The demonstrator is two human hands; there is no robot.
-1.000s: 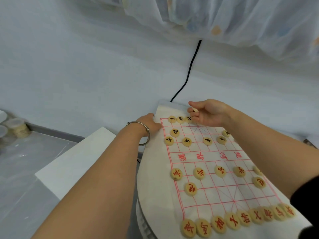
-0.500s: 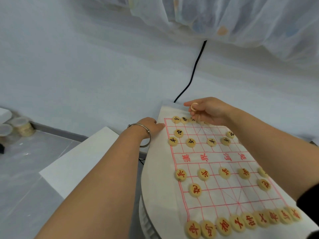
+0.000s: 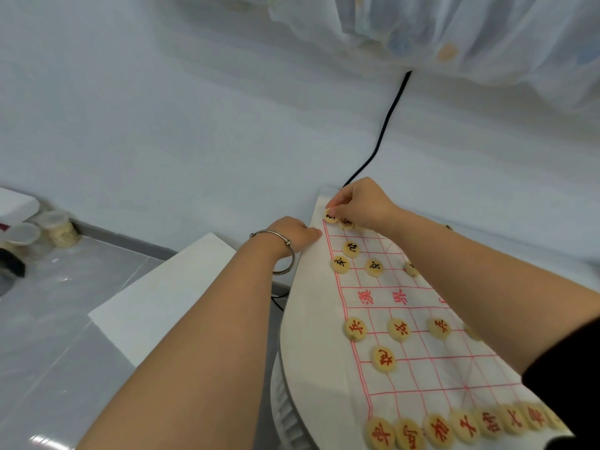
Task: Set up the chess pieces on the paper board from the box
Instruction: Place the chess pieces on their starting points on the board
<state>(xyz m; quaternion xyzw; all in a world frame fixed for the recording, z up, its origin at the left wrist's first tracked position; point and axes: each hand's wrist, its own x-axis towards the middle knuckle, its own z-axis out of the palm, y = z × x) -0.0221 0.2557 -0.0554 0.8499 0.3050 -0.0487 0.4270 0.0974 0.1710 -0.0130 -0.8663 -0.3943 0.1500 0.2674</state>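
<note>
The paper board with its red grid lies over a round white table. Round wooden pieces stand on it: red-lettered ones in a row along the near edge, black-lettered ones toward the far end. My right hand reaches across to the far left corner and pinches a black-lettered piece against the corner point. My left hand, a metal bangle on its wrist, presses its fingers on the board's left margin. The box is not in view.
A black cable runs down the white wall behind the board. A low white block stands left of the table on a grey floor. Small lidded jars sit by the far left wall. Sheer curtain fabric hangs above.
My right hand has moved left along the far row with a piece in its fingers and has lowered it onto the far left corner. My left hand has stayed on the board's edge.
</note>
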